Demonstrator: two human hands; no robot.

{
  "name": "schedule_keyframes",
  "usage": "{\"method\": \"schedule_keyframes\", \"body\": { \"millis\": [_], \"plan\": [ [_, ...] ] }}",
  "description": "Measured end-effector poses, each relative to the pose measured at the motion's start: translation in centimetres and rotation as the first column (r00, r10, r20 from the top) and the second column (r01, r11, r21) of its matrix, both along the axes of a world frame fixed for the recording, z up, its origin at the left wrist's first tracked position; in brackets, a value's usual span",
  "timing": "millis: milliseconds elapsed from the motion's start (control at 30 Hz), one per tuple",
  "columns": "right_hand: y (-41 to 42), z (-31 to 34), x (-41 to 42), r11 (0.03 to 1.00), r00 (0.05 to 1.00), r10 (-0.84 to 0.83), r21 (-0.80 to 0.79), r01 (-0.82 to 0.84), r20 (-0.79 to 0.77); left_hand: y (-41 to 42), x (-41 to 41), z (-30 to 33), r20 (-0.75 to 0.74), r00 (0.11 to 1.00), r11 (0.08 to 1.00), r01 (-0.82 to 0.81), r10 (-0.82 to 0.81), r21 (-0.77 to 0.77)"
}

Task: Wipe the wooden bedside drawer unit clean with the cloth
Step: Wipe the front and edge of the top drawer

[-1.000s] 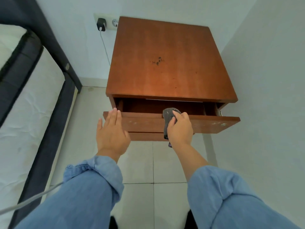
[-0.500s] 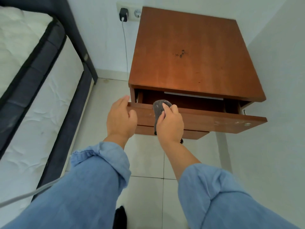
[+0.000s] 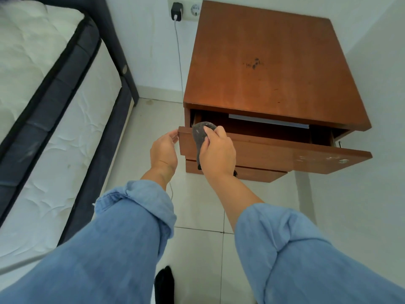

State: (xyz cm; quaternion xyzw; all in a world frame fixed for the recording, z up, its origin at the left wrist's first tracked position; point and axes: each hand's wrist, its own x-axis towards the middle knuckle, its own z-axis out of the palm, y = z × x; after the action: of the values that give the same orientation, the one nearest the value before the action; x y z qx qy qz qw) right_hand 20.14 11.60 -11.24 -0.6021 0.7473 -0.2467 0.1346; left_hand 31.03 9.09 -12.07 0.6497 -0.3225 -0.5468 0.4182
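The wooden bedside drawer unit (image 3: pixel 274 62) stands against the wall with its top drawer (image 3: pixel 285 155) pulled partly out. A dark stain marks the top surface. My right hand (image 3: pixel 217 151) holds a grey cloth (image 3: pixel 200 133) pressed over the top edge of the drawer front, near its left corner. My left hand (image 3: pixel 164 150) is at the left end of the drawer front, fingertips touching its corner, fingers curled and holding nothing. A pale flat sheet lies inside the drawer.
A bed with a white mattress (image 3: pixel 43 106) and dark frame (image 3: pixel 114 51) fills the left side. A black charger (image 3: pixel 176 9) sits in a wall socket, its white cable (image 3: pixel 178 58) hanging beside the unit. White walls close in behind and at the right. Tiled floor (image 3: pixel 197 205) lies below.
My right hand has slid the cloth leftward along the drawer's top edge to its left corner. My left hand has moved from the drawer front to its left end.
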Motion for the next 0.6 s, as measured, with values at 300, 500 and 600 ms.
{"method": "schedule_keyframes", "body": {
  "millis": [300, 500, 600],
  "plan": [
    [0.9, 0.7, -0.5, 0.926, 0.936, 0.346, 0.185, -0.330, -0.061, 1.7, 1.0, 0.4, 0.150, 0.985, 0.997, 0.079, -0.080, 0.010],
    [5.7, -0.6, -7.6, 0.956, 0.996, 0.079, 0.287, -0.065, -0.039, 4.5, -1.1, 0.5, 0.494, 0.708, 0.851, 0.505, -0.505, 0.146],
    [6.9, 0.5, -12.0, 0.949, 0.991, -0.121, 0.299, 0.099, 0.055, 4.3, -4.3, 0.7, 0.540, 0.622, 0.791, 0.594, -0.567, 0.146]
  ]
}}
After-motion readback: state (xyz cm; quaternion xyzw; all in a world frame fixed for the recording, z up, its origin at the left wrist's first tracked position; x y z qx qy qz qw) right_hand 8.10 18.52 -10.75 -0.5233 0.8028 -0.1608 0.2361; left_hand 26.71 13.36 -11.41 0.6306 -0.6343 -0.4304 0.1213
